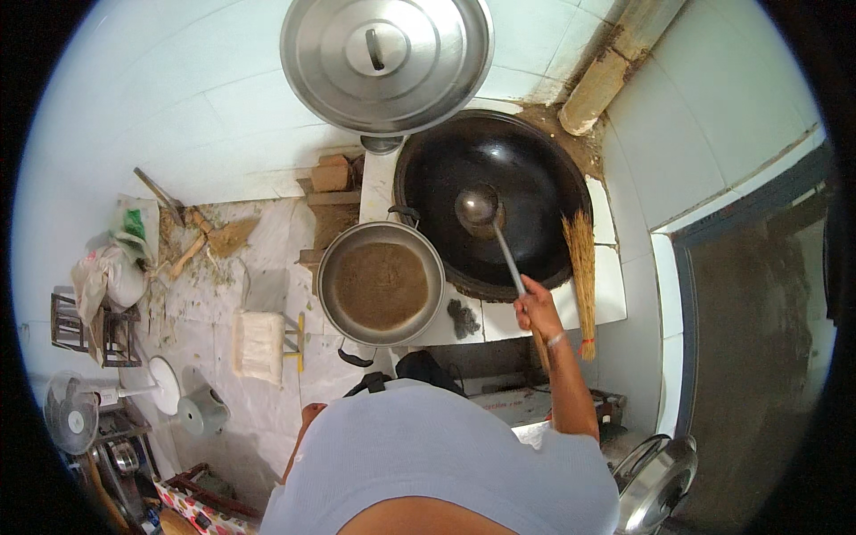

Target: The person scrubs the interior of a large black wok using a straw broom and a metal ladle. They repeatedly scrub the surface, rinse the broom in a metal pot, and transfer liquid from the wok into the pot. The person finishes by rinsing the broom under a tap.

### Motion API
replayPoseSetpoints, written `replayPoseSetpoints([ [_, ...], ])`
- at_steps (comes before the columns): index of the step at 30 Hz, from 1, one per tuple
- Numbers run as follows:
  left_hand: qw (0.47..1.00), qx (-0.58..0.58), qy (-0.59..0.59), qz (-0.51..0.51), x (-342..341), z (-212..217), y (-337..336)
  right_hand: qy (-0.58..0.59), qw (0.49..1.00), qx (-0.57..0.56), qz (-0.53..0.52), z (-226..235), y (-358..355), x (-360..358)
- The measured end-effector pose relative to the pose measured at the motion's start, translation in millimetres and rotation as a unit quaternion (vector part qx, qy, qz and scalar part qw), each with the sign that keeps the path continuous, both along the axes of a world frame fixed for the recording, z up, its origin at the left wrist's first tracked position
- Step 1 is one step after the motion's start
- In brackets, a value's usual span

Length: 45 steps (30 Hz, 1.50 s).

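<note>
My right hand [538, 309] is closed around the long handle of a metal ladle [509, 254], whose lower end looks wooden. The ladle's round head is over the middle of a large black wok [544, 169] set into a tiled stove, with a little brownish liquid visible beside it. Left of the wok sits a two-handled metal pan [328, 306] holding murky brown liquid. My left hand [312, 412] hangs low beside my body, away from the stove; it is partly hidden and its fingers are unclear.
A straw brush [581, 285] lies along the stove's right edge. Behind the wok, a big metal lid [330, 80] leans against the wall. A dark smudge [463, 318] marks the front tiles. On the left floor are a padded stool [259, 346], a fan [71, 415] and firewood [190, 252].
</note>
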<state>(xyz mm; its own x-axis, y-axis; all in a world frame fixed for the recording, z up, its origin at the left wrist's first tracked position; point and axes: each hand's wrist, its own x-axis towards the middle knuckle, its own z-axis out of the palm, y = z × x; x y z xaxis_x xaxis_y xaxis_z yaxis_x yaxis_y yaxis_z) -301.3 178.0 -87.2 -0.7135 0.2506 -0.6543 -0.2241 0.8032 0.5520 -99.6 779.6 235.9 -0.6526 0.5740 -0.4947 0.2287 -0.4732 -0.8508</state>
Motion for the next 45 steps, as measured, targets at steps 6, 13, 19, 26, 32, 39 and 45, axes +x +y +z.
replayPoseSetpoints([
  [6, 0.992, 0.103, -0.01, 0.073, 2.5, 16.4, 6.8, -0.182, 0.958, 0.192, -0.107, -137.9, 113.0, -24.4],
  [13, 0.993, -0.06, 0.075, -0.072, 22.8, 27.1, -6.3, -0.186, 0.968, 0.153, -0.067, -144.2, 109.9, -79.7],
  [19, 1.0, -0.007, 0.023, 0.018, 20.8, 23.8, 1.7, 0.187, 0.864, -0.442, -0.15, -103.1, 91.2, -68.2],
  [26, 0.993, 0.075, 0.01, 0.091, 9.0, 15.9, 6.0, 0.232, 0.872, -0.425, -0.069, -41.5, 34.1, -45.7],
  [32, 0.997, 0.047, -0.019, 0.056, 11.1, 1.4, 5.8, 0.153, 0.955, -0.247, -0.059, 66.1, -35.6, -23.9],
  [39, 0.961, -0.112, 0.103, -0.232, -6.1, 8.2, 11.2, 0.106, 0.98, -0.168, -0.002, 117.9, -91.3, 2.1],
  [45, 0.991, 0.081, -0.074, 0.075, -9.3, 16.3, 28.8, 0.005, 0.993, -0.033, 0.112, 115.6, -123.5, 5.5],
])
